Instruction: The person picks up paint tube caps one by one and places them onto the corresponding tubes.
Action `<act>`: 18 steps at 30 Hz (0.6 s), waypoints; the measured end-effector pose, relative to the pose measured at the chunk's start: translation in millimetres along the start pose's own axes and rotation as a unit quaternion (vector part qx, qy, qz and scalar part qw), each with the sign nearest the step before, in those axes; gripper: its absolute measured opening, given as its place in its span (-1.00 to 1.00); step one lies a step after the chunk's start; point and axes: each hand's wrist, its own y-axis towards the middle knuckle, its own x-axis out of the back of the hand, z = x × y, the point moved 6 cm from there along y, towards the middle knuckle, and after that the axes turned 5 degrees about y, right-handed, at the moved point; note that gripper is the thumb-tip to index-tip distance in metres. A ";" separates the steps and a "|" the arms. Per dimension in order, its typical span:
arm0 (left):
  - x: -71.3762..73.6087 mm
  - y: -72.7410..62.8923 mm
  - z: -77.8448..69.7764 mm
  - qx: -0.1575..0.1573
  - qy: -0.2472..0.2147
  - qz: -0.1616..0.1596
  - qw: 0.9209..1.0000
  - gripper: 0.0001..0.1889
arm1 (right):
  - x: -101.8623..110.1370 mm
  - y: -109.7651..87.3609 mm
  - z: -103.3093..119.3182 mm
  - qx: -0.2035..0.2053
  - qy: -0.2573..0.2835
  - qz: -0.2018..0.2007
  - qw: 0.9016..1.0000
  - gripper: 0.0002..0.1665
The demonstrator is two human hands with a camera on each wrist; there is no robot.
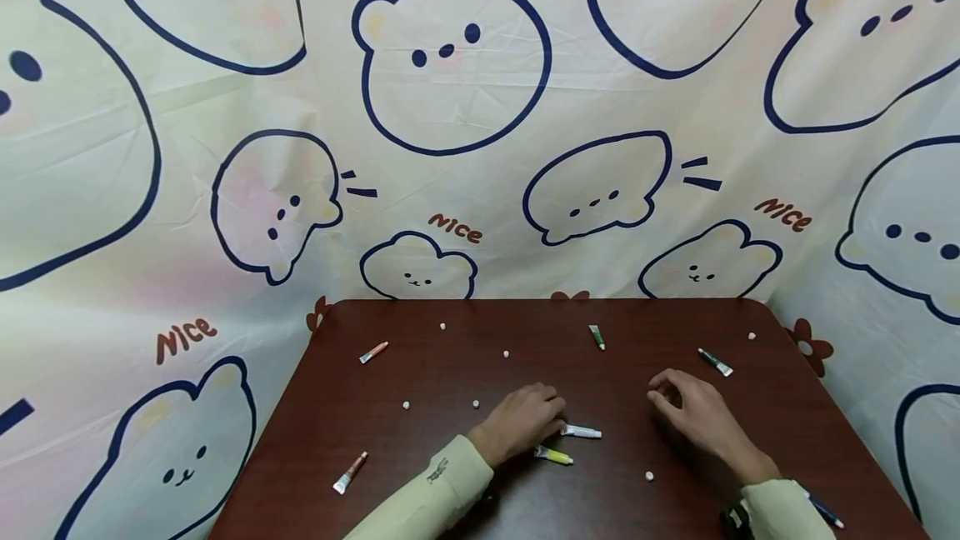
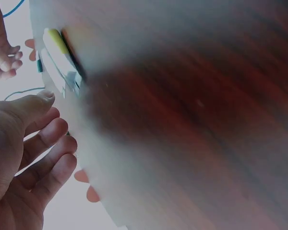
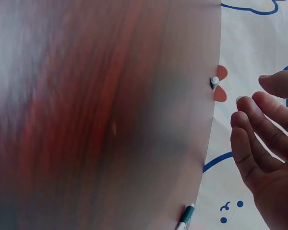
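My left hand (image 1: 522, 422) hovers over the middle of the table, beside a white paint tube (image 1: 583, 432) and a yellow paint tube (image 1: 555, 457). In the left wrist view its fingers (image 2: 53, 167) are loosely bent and hold nothing; the yellow tube (image 2: 57, 42) and white tube (image 2: 52, 72) lie side by side beyond the thumb. To the right, my right hand (image 1: 701, 415) is raised above the table with bent, relaxed fingers and nothing in them. A dark green-blue tube (image 1: 716, 362) lies just past it. The right wrist view shows this hand (image 3: 273, 139) without any object.
Scattered over the brown table (image 1: 300, 440) are an orange tube (image 1: 373, 352), a green tube (image 1: 597, 337), a brown tube (image 1: 350, 473) and a blue tube (image 1: 827, 512) by the right sleeve. Several small white caps, one a white cap (image 1: 649, 476), lie about. A patterned curtain (image 1: 450, 115) hangs behind.
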 end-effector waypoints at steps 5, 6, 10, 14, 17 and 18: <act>-0.1 -8.1 9.9 0.016 0.001 0.002 1.000 -0.86 | 6.0 3.2 -5.2 -0.007 -0.006 0.004 1.000 -0.92; -0.3 -9.4 11.6 0.018 0.001 0.001 1.000 -0.86 | 6.9 3.6 -6.6 -0.009 -0.008 0.004 1.000 -0.91; -0.8 -13.4 17.2 0.023 -0.001 -0.004 1.000 -0.85 | 9.0 6.0 -10.7 -0.008 -0.017 0.001 1.000 -0.90; -1.3 -18.2 21.7 0.032 -0.002 -0.001 0.999 -0.84 | 9.9 9.2 -12.9 -0.002 -0.022 0.001 1.000 -0.90; -0.4 -22.9 26.2 0.045 0.002 0.003 0.999 -0.82 | 10.8 11.7 -16.0 -0.010 -0.019 0.008 1.000 -0.90; 0.3 -24.5 28.2 0.052 0.002 0.003 0.999 -0.82 | 11.4 12.7 -17.1 -0.013 -0.019 0.010 1.000 -0.90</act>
